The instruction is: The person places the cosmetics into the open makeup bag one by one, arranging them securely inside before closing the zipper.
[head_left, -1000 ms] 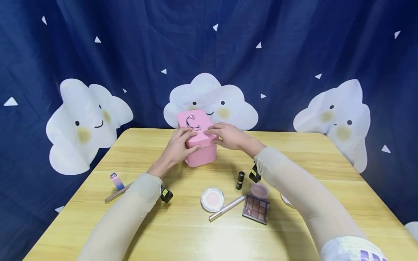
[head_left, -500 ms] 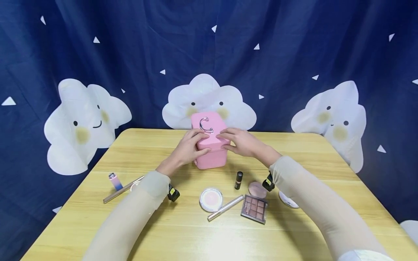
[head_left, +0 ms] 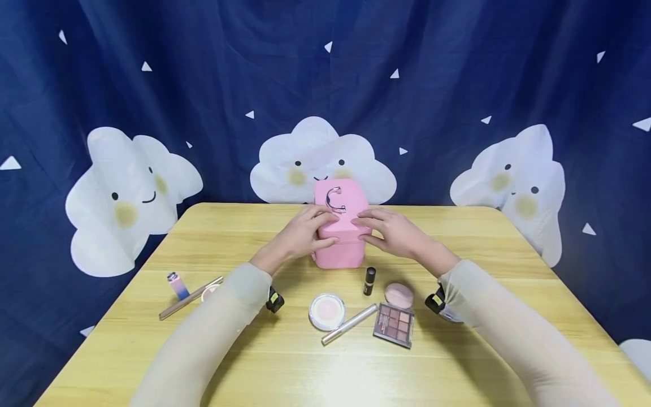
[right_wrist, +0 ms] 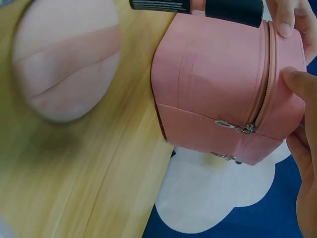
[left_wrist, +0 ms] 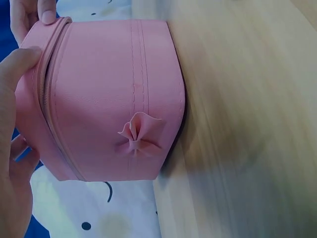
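A pink makeup case (head_left: 339, 251) with a silver handle (head_left: 333, 200) on its lid stands at the back middle of the table. My left hand (head_left: 305, 232) grips the lid's left part, thumb on the front edge and fingers on top. On the right part, my right hand (head_left: 394, 232) holds the lid in the same way. A zip runs round under the lid, and the left wrist view shows a bow (left_wrist: 138, 136) on the case's side. Two zip pulls (right_wrist: 237, 126) hang on the side seen in the right wrist view. Inside the case nothing can be seen.
A lipstick (head_left: 369, 281), a powder puff (head_left: 399, 295), an eyeshadow palette (head_left: 394, 324), a silver tube (head_left: 349, 324) and a round compact (head_left: 327, 311) lie in front. At left are a pink-blue tube (head_left: 177, 286) and a thin brown stick (head_left: 188, 299). A dark curtain (head_left: 325, 85) hangs behind.
The makeup case has shifted to the right and slightly nearer, with both hands still on its lid. Its front now faces me more squarely. The loose cosmetics stay where they were.
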`<move>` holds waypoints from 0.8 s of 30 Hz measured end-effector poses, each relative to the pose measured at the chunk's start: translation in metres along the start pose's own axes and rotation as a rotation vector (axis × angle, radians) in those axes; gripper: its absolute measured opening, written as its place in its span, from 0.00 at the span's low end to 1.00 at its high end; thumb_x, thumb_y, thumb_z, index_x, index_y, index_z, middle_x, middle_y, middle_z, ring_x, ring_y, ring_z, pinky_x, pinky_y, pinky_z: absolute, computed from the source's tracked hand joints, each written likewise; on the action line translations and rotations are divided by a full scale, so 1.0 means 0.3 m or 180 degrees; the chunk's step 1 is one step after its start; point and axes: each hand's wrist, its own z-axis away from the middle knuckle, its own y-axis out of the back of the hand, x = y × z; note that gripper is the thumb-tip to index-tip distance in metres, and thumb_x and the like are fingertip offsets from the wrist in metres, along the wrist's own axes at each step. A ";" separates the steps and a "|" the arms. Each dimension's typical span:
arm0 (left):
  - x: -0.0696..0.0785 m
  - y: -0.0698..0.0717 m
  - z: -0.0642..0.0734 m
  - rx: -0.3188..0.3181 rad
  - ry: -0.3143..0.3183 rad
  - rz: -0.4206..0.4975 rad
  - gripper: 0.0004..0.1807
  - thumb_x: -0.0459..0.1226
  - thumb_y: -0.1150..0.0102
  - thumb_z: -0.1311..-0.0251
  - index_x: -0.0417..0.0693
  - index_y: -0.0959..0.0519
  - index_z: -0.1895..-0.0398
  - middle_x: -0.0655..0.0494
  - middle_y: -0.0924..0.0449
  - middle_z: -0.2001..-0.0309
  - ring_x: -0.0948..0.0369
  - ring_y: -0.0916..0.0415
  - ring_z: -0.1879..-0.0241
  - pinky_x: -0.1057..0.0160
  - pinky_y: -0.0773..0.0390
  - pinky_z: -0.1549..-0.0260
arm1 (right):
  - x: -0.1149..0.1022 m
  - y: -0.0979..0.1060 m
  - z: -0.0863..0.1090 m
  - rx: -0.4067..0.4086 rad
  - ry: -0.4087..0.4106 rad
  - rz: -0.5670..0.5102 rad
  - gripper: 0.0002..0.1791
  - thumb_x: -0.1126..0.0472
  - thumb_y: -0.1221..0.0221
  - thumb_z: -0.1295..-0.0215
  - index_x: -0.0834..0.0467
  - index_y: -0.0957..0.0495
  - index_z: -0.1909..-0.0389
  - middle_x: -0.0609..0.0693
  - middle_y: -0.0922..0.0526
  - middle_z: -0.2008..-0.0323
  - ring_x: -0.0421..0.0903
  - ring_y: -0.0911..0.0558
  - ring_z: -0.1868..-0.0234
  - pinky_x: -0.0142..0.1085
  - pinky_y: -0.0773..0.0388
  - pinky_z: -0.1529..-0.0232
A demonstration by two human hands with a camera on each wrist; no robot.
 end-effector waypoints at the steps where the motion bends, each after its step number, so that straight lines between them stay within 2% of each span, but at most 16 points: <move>1: 0.004 -0.004 -0.005 -0.0011 -0.0029 0.0008 0.27 0.53 0.34 0.41 0.51 0.22 0.42 0.53 0.29 0.40 0.54 0.35 0.39 0.54 0.36 0.36 | -0.002 0.005 0.010 0.0013 0.0005 0.0000 0.21 0.59 0.32 0.40 0.59 0.20 0.46 0.58 0.20 0.47 0.56 0.22 0.44 0.50 0.27 0.42; 5: 0.026 -0.023 -0.025 -0.0062 -0.0136 0.0048 0.27 0.52 0.34 0.41 0.50 0.22 0.42 0.54 0.29 0.40 0.55 0.35 0.39 0.55 0.36 0.36 | -0.004 0.026 0.051 0.0058 0.0016 0.0021 0.22 0.60 0.31 0.42 0.59 0.19 0.46 0.58 0.19 0.48 0.56 0.21 0.46 0.50 0.25 0.44; 12: 0.083 -0.055 -0.065 -0.0122 -0.0188 0.0111 0.27 0.52 0.34 0.41 0.51 0.23 0.41 0.54 0.30 0.39 0.55 0.37 0.37 0.56 0.38 0.35 | 0.009 0.068 0.125 0.0169 0.0092 0.0126 0.23 0.60 0.29 0.46 0.59 0.19 0.47 0.58 0.19 0.50 0.56 0.20 0.49 0.51 0.23 0.47; 18: 0.125 -0.090 -0.100 -0.0079 -0.0260 0.0147 0.27 0.51 0.34 0.41 0.51 0.23 0.42 0.54 0.30 0.40 0.54 0.37 0.38 0.56 0.37 0.36 | 0.021 0.100 0.180 0.0130 0.0022 0.0187 0.24 0.61 0.30 0.46 0.58 0.20 0.46 0.57 0.19 0.49 0.56 0.20 0.48 0.51 0.24 0.46; 21: 0.133 -0.108 -0.106 -0.0080 -0.0256 0.0147 0.27 0.51 0.34 0.41 0.51 0.23 0.41 0.55 0.31 0.39 0.55 0.37 0.38 0.57 0.37 0.36 | 0.024 0.100 0.200 0.0148 -0.0017 0.0206 0.24 0.61 0.30 0.46 0.59 0.20 0.46 0.57 0.19 0.48 0.56 0.20 0.47 0.51 0.24 0.45; 24: 0.132 -0.109 -0.108 -0.0178 -0.0291 0.0071 0.29 0.52 0.35 0.41 0.51 0.25 0.39 0.56 0.32 0.38 0.56 0.38 0.37 0.59 0.37 0.35 | 0.022 0.093 0.211 0.0192 -0.0053 0.0221 0.25 0.62 0.29 0.46 0.59 0.20 0.46 0.57 0.19 0.48 0.56 0.21 0.46 0.51 0.25 0.44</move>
